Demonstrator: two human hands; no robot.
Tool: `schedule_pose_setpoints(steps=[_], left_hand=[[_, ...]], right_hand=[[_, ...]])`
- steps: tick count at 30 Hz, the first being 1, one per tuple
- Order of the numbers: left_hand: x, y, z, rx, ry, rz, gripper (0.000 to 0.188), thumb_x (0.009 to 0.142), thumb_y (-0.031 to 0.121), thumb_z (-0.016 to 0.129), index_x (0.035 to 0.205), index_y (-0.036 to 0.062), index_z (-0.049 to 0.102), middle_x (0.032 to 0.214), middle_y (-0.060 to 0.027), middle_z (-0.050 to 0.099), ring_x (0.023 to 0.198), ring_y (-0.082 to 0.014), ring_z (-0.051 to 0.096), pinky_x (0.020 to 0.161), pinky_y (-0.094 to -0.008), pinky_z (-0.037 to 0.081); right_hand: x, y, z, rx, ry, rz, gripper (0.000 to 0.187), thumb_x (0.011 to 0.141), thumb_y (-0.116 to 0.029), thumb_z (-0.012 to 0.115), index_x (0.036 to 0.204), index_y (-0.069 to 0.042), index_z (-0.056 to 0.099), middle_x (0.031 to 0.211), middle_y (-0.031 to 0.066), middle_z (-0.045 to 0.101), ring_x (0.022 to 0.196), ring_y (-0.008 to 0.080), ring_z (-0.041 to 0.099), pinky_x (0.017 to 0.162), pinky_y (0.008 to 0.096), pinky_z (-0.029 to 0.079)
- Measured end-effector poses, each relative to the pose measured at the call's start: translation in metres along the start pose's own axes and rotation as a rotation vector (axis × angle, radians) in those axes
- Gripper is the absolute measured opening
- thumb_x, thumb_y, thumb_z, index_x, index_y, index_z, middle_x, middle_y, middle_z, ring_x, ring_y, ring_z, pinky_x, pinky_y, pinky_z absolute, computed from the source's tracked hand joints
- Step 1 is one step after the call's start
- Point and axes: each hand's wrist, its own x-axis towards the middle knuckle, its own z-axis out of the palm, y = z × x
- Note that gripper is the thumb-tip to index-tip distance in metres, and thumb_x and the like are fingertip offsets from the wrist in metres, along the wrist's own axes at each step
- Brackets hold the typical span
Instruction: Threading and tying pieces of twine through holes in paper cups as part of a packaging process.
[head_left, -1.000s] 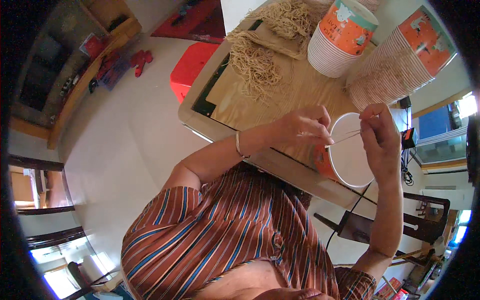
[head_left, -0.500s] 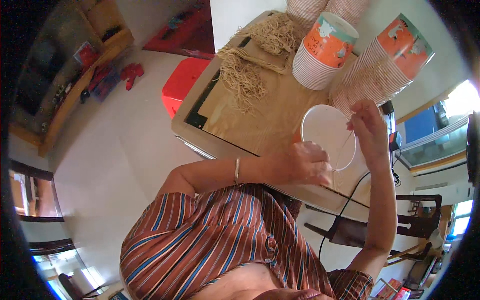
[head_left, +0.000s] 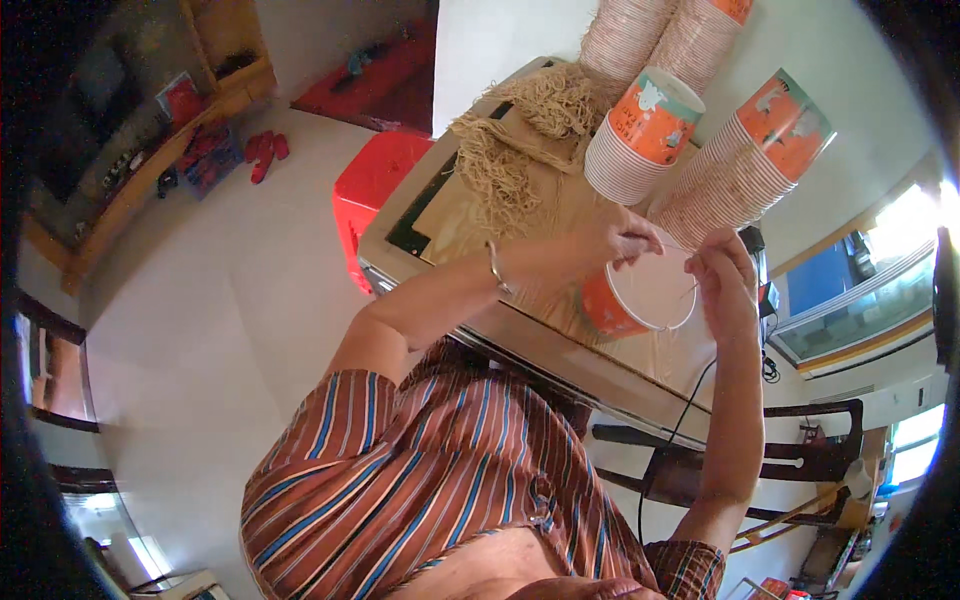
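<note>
An orange paper bucket (head_left: 605, 306) with a white inside stands on the table near its right end, its mouth facing up. Over its far rim my left hand (head_left: 622, 240) pinches a thin strand of twine (head_left: 672, 246), fingers closed. That strand runs across to my right hand (head_left: 724, 272), closed in a pinch at the bucket's right rim. A loose end dangles below the right fingertips, inside the mouth. Tan twine bundles (head_left: 495, 180) lie on the table, beyond my left forearm. Stacked paper buckets (head_left: 645, 140) stand just past my hands.
A tall leaning stack of buckets (head_left: 745, 155) stands at the right, with more stacks (head_left: 625, 40) against the wall. A red plastic stool (head_left: 375, 180) is left of the wooden table (head_left: 440, 232). A black cable (head_left: 692, 395) hangs over the table edge near a dark chair (head_left: 820, 430).
My left hand has moved up and away from me, from the bucket's near side to its far rim. My right hand has come slightly lower. The view has shifted a little.
</note>
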Motion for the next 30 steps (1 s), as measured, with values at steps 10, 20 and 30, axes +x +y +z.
schedule_pose_setpoints(steps=[10, 20, 30], left_hand=[[-0.054, 0.023, -0.032, 0.759, 0.193, 0.245, 0.019, 0.087, 0.018, 0.06, 0.099, 0.0068, 0.069, 0.089, -0.0119, 0.067, 0.083, -0.0283, 0.065, 0.072, -0.0393, 0.051], [-0.073, 0.055, 0.001, 1.078, 0.216, 0.299, 0.022, 0.089, 0.025, 0.056, 0.099, 0.0097, 0.067, 0.092, -0.0102, 0.065, 0.082, -0.0305, 0.064, 0.07, -0.0411, 0.053], [-0.062, 0.054, 0.022, 1.022, 0.15, 0.37, 0.021, 0.088, 0.024, 0.057, 0.098, 0.0085, 0.066, 0.096, -0.0106, 0.067, 0.087, -0.0304, 0.064, 0.075, -0.0409, 0.051]], right_hand=[[-0.022, 0.012, -0.017, -0.454, 0.035, 0.056, 0.013, 0.083, -0.006, 0.052, 0.094, -0.005, 0.06, 0.08, 0.0032, 0.057, 0.073, 0.0115, 0.054, 0.069, 0.0263, 0.045], [-0.049, -0.022, 0.034, -0.962, 0.194, -0.489, 0.02, 0.084, 0.001, 0.055, 0.102, -0.004, 0.063, 0.093, 0.0036, 0.06, 0.072, 0.0115, 0.055, 0.064, 0.025, 0.046], [-0.057, 0.012, 0.071, -0.345, -0.081, 0.075, 0.041, 0.087, -0.002, 0.056, 0.127, -0.006, 0.048, 0.09, 0.0071, 0.064, 0.073, 0.0085, 0.059, 0.062, 0.025, 0.049]])
